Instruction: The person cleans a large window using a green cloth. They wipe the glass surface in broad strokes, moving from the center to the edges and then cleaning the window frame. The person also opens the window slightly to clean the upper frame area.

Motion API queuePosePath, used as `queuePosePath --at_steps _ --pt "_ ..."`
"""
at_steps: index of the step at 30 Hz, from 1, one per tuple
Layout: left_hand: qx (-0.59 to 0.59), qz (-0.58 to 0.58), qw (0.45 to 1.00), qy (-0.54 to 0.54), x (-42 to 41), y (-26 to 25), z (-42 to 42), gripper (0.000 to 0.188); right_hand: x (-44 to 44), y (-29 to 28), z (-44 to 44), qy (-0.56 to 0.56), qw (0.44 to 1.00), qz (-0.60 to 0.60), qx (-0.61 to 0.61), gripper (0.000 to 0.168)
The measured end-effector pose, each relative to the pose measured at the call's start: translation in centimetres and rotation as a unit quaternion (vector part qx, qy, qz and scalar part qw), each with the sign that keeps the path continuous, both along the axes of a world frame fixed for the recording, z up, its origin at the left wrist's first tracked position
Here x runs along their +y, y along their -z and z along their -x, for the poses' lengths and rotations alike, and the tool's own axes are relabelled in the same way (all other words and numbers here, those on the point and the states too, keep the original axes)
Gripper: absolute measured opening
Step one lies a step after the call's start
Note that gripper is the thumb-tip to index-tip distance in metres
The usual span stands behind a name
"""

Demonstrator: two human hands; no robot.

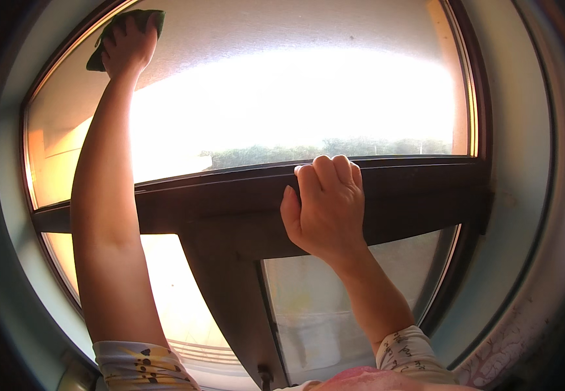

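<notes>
High at the upper left, my left hand presses a dark green cloth against the window pane, with the fingers spread over it. That arm reaches up at full length along the left side of the window. My right hand grips the dark crossbar below the upper pane, its knuckles over the top edge and the thumb on the near side. Part of the bar is hidden behind that hand.
Below the crossbar are two lower panes, with a dark upright frame between them and a window handle at the bottom. Pale window reveals curve around the opening. Outside, bright sky stands over green trees.
</notes>
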State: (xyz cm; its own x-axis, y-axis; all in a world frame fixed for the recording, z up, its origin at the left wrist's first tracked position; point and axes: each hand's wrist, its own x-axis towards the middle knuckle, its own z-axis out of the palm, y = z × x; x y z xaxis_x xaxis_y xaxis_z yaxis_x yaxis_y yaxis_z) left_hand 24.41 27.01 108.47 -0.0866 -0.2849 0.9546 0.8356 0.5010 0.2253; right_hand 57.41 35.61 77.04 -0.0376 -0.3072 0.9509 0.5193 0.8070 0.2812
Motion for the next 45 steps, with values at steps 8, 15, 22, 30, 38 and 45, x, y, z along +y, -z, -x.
queuePosePath --at_steps 8,15,22,30,38,45 --pt "0.075 0.058 0.993 -0.065 2.2 0.4 -6.0 0.077 -0.3 0.0 0.3 -0.036 0.999 0.001 -0.005 0.02" --pt "0.424 0.012 0.906 -0.02 12.4 4.4 -24.1 0.068 -0.6 0.0 0.1 -0.039 0.999 0.005 -0.017 0.019" --pt "0.446 0.111 0.882 0.098 13.7 6.7 -28.5 0.07 0.1 0.0 -0.1 -0.052 0.998 -0.007 -0.016 0.019" --pt "0.269 0.071 0.96 -0.03 4.3 6.5 -12.1 0.069 -0.2 -0.3 0.3 -0.032 0.999 -0.034 0.006 0.011" --pt "0.143 0.027 0.988 -0.051 0.2 8.8 3.8 0.074 -0.1 -0.3 0.6 -0.023 0.999 -0.026 0.029 0.014" --pt "0.3 0.054 0.949 -0.074 5.7 10.2 -8.6 0.065 -0.5 -0.4 0.2 -0.015 1.0 -0.009 0.024 0.014"
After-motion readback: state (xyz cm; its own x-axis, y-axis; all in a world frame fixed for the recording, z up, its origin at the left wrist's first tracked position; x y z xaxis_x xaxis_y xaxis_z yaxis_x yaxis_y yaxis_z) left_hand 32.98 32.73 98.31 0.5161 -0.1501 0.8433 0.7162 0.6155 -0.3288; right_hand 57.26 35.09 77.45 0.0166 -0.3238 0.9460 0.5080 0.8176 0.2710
